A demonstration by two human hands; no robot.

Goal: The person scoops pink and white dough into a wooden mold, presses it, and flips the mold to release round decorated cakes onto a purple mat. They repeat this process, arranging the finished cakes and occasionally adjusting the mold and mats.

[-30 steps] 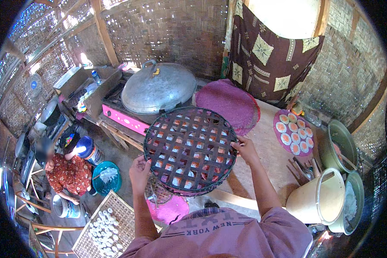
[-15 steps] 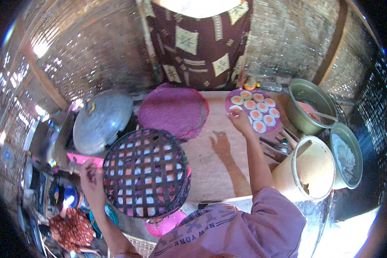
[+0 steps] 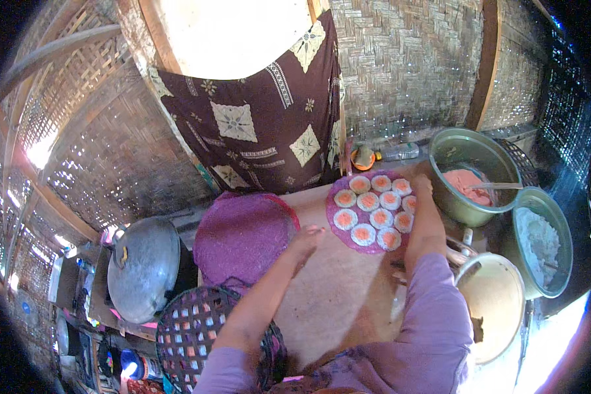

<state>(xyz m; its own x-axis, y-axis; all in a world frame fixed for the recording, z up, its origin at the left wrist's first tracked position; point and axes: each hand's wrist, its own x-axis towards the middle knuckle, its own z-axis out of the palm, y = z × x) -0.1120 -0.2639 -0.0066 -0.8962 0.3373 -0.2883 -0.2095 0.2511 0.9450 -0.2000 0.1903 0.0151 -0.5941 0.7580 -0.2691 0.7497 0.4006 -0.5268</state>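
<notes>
A round purple mesh sheet (image 3: 338, 231) lies on the table, bearing several small round white cakes (image 3: 382, 218) with orange-pink centres. My right hand (image 3: 423, 186) is at its right edge, beside the cakes; its fingers are too unclear to show any grip. Out over the table, my left hand (image 3: 306, 241) has its fingers stretched toward the cakes and holds nothing. It is nearest the right edge of a stack of purple mesh sheets (image 3: 243, 240). Partly behind my left arm stands a dark lattice basket (image 3: 194, 325), with pale and orange pieces showing through its gaps.
At the right stand a green tub (image 3: 450, 144) with pink paste and a spatula, another tub (image 3: 567, 244) of white crumbly stuff, and a cream bucket (image 3: 492, 308). A domed metal lid (image 3: 148, 262) sits at left. A clear bottle (image 3: 400, 152) lies by the wall.
My left hand has moved from beside the lattice basket to over the table. My right hand has shifted from the cakes' left side to the sheet's right edge. The view has turned and shifted.
</notes>
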